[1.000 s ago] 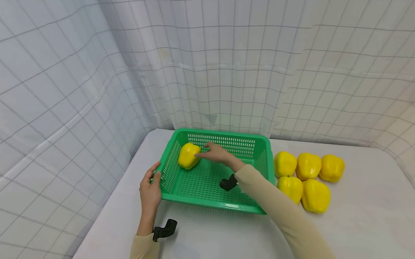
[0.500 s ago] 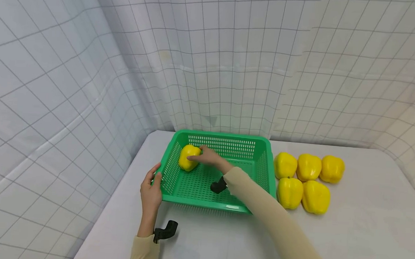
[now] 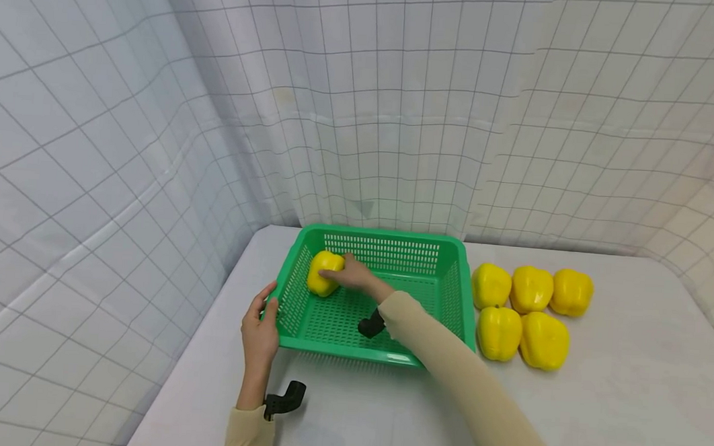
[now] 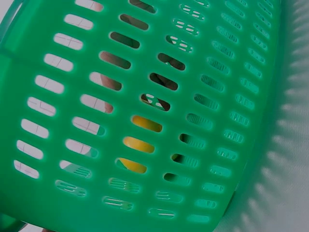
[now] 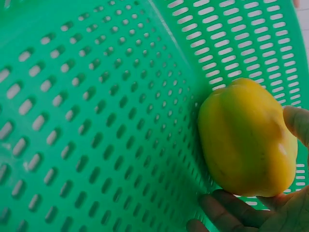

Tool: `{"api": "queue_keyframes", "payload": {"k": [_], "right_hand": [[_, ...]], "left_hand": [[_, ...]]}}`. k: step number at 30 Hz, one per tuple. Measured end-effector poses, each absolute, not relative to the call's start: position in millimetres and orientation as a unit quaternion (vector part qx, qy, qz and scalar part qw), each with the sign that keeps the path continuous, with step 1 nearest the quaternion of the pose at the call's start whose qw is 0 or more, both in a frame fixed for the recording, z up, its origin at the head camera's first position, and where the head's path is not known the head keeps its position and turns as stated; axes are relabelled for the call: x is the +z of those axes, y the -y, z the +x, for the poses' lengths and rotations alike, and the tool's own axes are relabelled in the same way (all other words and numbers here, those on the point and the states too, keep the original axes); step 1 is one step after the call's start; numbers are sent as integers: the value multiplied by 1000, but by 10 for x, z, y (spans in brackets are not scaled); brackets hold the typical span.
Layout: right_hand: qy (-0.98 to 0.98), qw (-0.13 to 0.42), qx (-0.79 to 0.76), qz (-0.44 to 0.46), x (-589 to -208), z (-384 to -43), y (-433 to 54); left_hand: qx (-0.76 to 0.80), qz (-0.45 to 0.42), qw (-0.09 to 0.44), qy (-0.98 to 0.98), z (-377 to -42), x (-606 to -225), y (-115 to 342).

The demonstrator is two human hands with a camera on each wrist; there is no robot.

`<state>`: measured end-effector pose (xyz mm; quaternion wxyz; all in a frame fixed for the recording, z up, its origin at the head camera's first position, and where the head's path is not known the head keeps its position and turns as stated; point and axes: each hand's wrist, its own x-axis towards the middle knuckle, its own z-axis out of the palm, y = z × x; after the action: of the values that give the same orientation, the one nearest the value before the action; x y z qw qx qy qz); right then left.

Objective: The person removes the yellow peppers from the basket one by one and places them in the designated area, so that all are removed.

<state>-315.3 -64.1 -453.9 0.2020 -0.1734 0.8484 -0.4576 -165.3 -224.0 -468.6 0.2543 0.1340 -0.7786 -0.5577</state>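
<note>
A green plastic basket with slotted walls stands on the table. My left hand grips its left rim, thumb on the near side and fingers along the outside. In the basket's far left corner lies a yellow bell pepper, close against the side wall. My right hand reaches in from the right and grips this pepper. In the right wrist view the thumb presses on one side of the pepper and the fingers curl under the other. Through the slots, the left wrist view shows bits of yellow.
To the right of the basket, several yellow bell peppers sit in two rows on the white table. A gridded white curtain hangs behind and along the left. Black wrist mounts stick out from both wrists.
My right hand has moved left and slightly down, its thumb and fingers coming round the pepper in the basket. The left hand stays on the rim.
</note>
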Motion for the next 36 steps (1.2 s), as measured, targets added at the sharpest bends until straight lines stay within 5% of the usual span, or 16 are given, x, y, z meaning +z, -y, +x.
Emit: {"api": "queue_keyframes", "payload": {"k": [36], "right_hand": [[-883, 190, -376, -209, -4453, -2999, 364]], "left_hand": [[-554, 136, 257, 780, -1638, -4673, 2228]]}}
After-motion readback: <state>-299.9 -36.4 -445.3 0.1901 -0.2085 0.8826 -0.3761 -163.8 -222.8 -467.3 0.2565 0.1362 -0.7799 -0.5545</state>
